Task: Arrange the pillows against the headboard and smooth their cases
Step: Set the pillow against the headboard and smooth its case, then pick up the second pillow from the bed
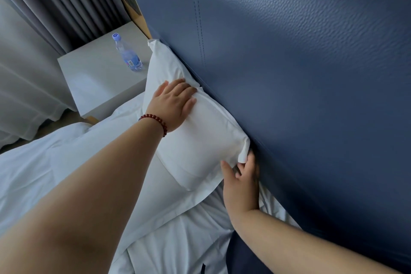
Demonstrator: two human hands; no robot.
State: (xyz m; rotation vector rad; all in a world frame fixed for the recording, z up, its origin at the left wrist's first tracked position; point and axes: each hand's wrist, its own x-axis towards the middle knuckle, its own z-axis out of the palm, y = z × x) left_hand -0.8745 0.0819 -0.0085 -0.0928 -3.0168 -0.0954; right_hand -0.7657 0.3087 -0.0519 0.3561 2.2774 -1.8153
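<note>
A white pillow (200, 138) leans against the blue padded headboard (300, 73), its far corner pointing up toward the nightstand. My left hand (175, 104), with a red bead bracelet at the wrist, lies flat on the pillow's upper face with fingers spread. My right hand (242, 176) is at the pillow's near corner by the headboard, fingers and thumb pinching the case's flange there. Part of that hand's fingers is hidden behind the fabric.
A grey nightstand (93, 78) stands left of the pillow with a water bottle (127, 53) on it. Grey curtains (55, 6) hang behind. A rumpled white duvet (66, 158) covers the bed; a dark blue cloth (242, 258) lies at the bottom.
</note>
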